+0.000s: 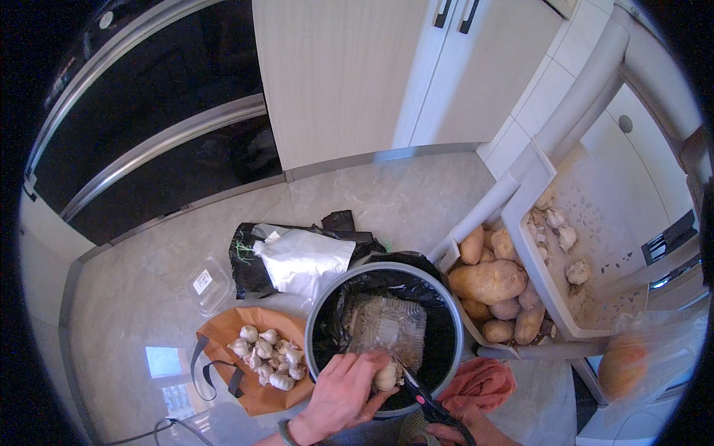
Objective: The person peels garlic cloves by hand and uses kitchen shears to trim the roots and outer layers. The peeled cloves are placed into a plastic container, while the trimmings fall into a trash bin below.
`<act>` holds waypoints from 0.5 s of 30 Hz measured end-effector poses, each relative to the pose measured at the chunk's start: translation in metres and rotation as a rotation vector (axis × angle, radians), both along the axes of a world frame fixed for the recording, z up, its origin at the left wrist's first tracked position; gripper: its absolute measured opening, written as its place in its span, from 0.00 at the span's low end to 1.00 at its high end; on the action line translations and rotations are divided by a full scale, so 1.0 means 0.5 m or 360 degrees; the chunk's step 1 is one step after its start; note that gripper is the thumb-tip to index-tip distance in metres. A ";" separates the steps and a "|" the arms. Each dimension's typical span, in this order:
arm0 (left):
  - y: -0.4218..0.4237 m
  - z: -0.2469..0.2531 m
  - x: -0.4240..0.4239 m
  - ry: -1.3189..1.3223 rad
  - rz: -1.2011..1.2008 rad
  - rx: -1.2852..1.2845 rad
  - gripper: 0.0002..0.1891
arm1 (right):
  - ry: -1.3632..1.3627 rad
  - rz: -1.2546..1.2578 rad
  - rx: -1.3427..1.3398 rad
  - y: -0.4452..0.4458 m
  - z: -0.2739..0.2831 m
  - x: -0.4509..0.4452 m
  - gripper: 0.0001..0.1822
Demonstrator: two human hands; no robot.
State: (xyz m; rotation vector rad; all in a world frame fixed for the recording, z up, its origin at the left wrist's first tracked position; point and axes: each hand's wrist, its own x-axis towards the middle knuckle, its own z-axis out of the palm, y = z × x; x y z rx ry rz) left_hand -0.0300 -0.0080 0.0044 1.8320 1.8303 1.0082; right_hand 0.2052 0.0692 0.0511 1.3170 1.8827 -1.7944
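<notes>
Over the round bin (458, 334), my left hand (348, 390) grips a garlic bulb (386, 378) between thumb and fingers. My right hand (466, 428) holds black-handled scissors (427, 402), whose blades touch the bulb at its top right side. Inside the bin, a black liner (329, 329) surrounds a clear plastic clamshell box (393, 323). Left of the bin, several garlic bulbs (265, 351) lie on an orange bag (228, 379) with dark straps.
At right, a rack has potatoes (496, 284) in its lower basket and garlic (568, 238) in its upper basket (591, 279). A red cloth (482, 384) lies beside the bin. Behind it are a white plastic bag (307, 259) and a clear container (209, 287).
</notes>
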 end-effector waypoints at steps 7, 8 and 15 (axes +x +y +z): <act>-0.008 -0.021 0.010 -0.1270 0.0252 -0.0149 0.32 | 0.0139 -0.0159 0.0032 0.015 0.009 0.006 0.19; -0.005 -0.015 0.007 -0.1421 0.0250 -0.0190 0.32 | 0.0215 -0.0161 -0.0009 0.021 0.017 0.005 0.18; -0.011 0.015 -0.010 -0.1968 0.0258 -0.0386 0.32 | -0.0006 0.0134 0.0323 0.017 -0.038 0.037 0.14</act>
